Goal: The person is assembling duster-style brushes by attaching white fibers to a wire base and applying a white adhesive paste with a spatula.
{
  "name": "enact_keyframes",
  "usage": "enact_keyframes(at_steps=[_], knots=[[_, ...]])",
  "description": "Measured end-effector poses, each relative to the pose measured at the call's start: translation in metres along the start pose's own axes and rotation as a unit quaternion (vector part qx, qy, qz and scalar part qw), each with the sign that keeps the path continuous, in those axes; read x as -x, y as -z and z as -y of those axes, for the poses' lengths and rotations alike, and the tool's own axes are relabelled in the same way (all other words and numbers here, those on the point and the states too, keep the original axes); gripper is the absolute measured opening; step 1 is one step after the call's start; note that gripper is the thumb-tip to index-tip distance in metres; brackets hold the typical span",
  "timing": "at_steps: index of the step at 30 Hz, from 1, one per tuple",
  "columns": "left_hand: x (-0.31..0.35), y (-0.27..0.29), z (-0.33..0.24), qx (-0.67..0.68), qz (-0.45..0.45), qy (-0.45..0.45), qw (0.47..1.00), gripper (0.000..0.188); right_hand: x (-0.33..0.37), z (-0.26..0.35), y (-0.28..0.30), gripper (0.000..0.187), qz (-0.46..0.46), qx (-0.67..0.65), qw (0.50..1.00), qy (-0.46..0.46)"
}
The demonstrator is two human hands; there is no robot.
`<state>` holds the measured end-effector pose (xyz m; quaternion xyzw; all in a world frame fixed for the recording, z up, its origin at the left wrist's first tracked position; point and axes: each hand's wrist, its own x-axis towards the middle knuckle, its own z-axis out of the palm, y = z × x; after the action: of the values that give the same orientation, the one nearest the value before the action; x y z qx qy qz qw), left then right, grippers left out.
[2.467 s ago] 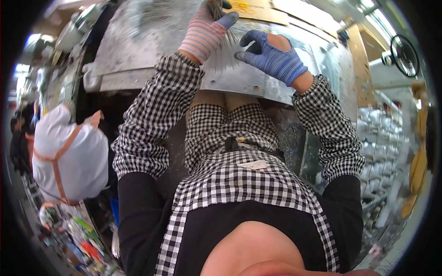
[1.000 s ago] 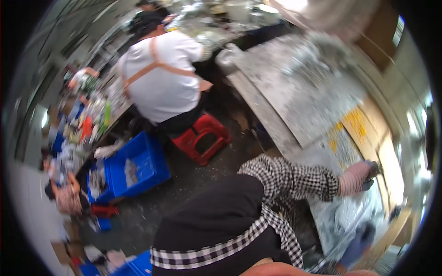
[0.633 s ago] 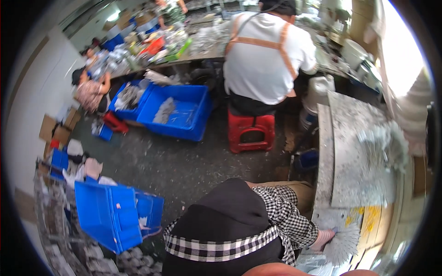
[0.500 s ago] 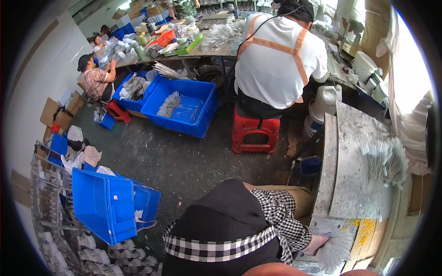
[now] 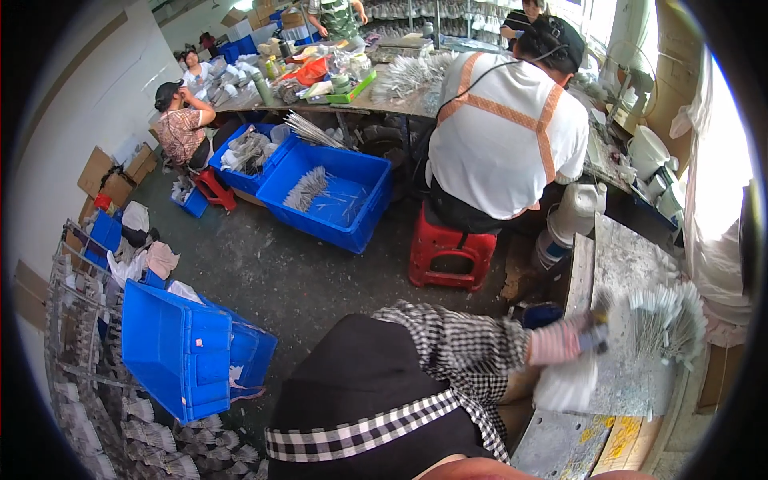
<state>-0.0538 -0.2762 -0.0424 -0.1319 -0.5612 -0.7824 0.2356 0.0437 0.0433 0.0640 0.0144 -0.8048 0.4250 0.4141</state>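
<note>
Left hand [image 5: 578, 340]: gloved in a pink-striped knit with dark fingertips, reaching out to the right over the grey metal table [image 5: 632, 264]; blurred, so whether it is clenched or released cannot be told. It is at the near edge of a fan of thin silvery metal pieces [image 5: 668, 320] that lies spread on the table. Just below the wrist is a white bag-like object [image 5: 566, 384], blurred.

Right hand: not in view.

Sleeve: black-and-white checked, running from the dark-clad shoulder to the glove.

Surroundings: a seated person in a white shirt with orange straps [image 5: 508, 132] on a red stool [image 5: 450, 254]; a large blue crate [image 5: 334, 196] holding more metal pieces; an upturned blue crate [image 5: 188, 348] at lower left; yellow-marked grey table surface [image 5: 576, 448] at the bottom.
</note>
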Motion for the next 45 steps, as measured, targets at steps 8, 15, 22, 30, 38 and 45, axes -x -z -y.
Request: enact_keyframes(at_steps=[8,15,22,30,38,45], knots=[[0.046,0.165,-0.138,-0.158,-0.111,0.037,0.981,0.028,0.053,-0.063,-0.178,0.039,0.202,-0.112,0.939,0.256],[0.174,0.262,-0.154,-0.358,-0.323,0.007,0.876,0.027,0.042,-0.102,-0.327,0.07,0.404,0.018,0.912,0.074],[0.25,0.294,-0.18,-0.263,-0.484,0.064,0.832,0.022,0.038,-0.12,-0.402,0.082,0.421,0.232,0.858,0.177],[0.239,0.305,-0.206,-0.293,-0.502,0.074,0.811,0.016,0.06,-0.087,-0.425,0.091,0.447,0.211,0.854,0.159],[0.265,0.33,-0.187,-0.257,-0.492,0.072,0.829,0.015,0.069,-0.087,-0.443,0.09,0.417,0.315,0.827,0.207],[0.287,0.333,-0.188,-0.233,-0.537,0.071,0.807,0.022,0.066,-0.082,-0.438,0.083,0.419,0.315,0.823,0.219]])
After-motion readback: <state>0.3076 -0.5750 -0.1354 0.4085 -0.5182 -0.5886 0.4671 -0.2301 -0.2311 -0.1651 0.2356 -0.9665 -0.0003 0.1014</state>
